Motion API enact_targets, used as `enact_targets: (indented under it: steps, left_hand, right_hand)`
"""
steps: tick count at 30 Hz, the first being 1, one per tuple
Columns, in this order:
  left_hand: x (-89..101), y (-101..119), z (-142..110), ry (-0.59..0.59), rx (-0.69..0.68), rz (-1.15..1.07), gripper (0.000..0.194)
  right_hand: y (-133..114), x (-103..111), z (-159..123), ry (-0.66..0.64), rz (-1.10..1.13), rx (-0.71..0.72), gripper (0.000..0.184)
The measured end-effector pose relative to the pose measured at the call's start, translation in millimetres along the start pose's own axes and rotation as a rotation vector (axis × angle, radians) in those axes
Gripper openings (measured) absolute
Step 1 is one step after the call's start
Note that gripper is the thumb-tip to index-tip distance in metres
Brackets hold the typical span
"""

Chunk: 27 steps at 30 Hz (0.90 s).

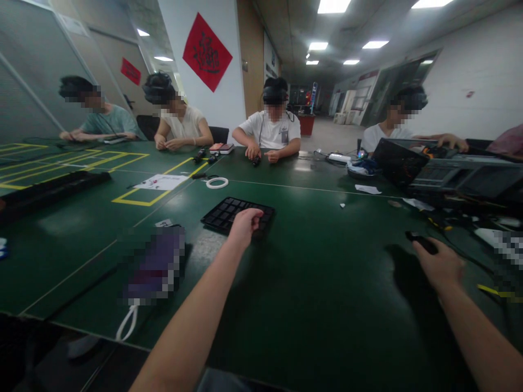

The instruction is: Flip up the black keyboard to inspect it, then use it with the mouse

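Left hand (245,226) is held half-clenched over a black grid tray (237,215); grip of right hand (439,265) on a black object (420,242), at two o'clock, cannot be determined.

A dark green desk (310,310) runs across the view, marked with yellow tape rectangles (134,202) and thin pale lines. On it sits a black tray (237,215) patterned in a grid of square cells, and a small black object (420,242) lies at the right. A white cable coil (217,183) forms a plain ring. A pixelated patch of purple and dark red (153,261) has a white loop (126,324) beneath it. A black laptop lid (398,166) shows streaks of orange. Ahead, a co-worker's white T-shirt (272,128) carries a grey print. A red diamond (207,52) with black calligraphy hangs on a white wall (224,117).
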<state>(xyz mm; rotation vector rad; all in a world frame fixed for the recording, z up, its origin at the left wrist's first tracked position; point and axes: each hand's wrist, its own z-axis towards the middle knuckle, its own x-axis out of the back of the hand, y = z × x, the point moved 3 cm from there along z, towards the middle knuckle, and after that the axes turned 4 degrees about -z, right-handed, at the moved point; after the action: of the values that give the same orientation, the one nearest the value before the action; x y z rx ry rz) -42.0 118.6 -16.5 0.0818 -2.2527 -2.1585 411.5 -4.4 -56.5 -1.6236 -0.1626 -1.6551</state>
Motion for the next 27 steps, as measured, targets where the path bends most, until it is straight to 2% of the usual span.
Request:
enact_targets:
  steps: [2, 4, 6, 9, 12, 16, 20, 23, 25, 27]
  left_hand:
    - [29.4, 11, 10, 0.196, -0.133, 0.371, 0.023]
    - [48.7, 16, 16, 0.308, -0.214, 0.810, 0.034]
    - [57.7, 13, 21, 0.312, -0.171, 1.139, 0.047]
    - [58.5, 3, 24, 0.243, -0.034, 1.361, 0.057]
    - [51.0, -1, 24, 0.212, -0.038, 1.447, 0.058]
    - [43.6, -2, 24, 0.221, -0.076, 1.503, 0.056]
    - [45.2, -5, 27, 0.165, -0.037, 1.496, 0.047]
    - [46.1, -5, 26, 0.137, -0.067, 1.451, 0.040]
    - [39.6, -4, 21, 0.097, -0.121, 1.337, 0.037]
    - [24.8, -3, 11, 0.025, -0.184, 1.116, 0.033]
  right_hand:
    - [-20, -1, -17, -0.011, 0.179, 0.038, 0.057]
    - [-46, -3, -37, -0.059, 0.369, 0.100, 0.057]
    - [-74, -7, -58, -0.120, 0.535, 0.178, 0.056]
    - [-111, -16, -89, -0.299, 0.749, 0.289, 0.057]
    - [-133, -25, -116, -0.467, 0.846, 0.351, 0.056]
    - [-141, -29, -141, -0.650, 0.788, 0.386, 0.052]
    - [-138, -27, -148, -0.695, 0.734, 0.389, 0.051]
    - [-137, -28, -148, -0.719, 0.737, 0.388, 0.051]
    - [-138, -29, -150, -0.737, 0.751, 0.402, 0.050]
    - [-139, -29, -152, -0.757, 0.764, 0.404, 0.049]
